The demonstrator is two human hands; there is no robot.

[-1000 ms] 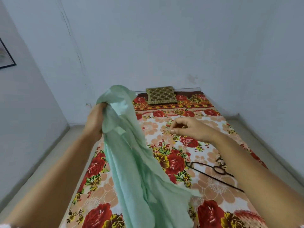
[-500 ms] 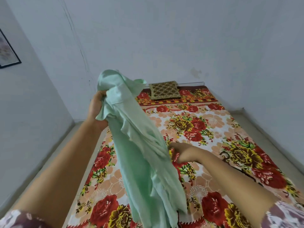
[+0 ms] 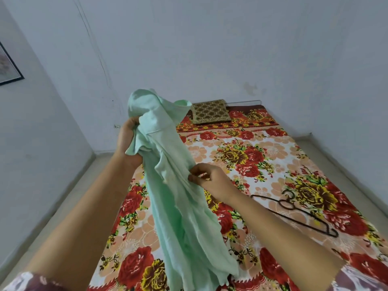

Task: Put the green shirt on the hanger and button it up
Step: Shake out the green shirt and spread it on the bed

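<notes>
- The right hand (image 3: pixel 212 181) has closed in from open air a second ago and now pinches a fold of the green shirt (image 3: pixel 178 196) at mid-height, thumb and fingertips on the cloth.
- The left hand (image 3: pixel 127 141) grips the bunched top of the shirt, fingers curled into the fabric, holding it up over the bed's left side.
- The shirt hangs in long folds down toward the floral bedsheet (image 3: pixel 262 148).
- The dark wire hanger (image 3: pixel 286 201) lies flat on the sheet to the right, apart from both hands.
- A gold-patterned cushion (image 3: pixel 210 111) sits at the far end.
</notes>
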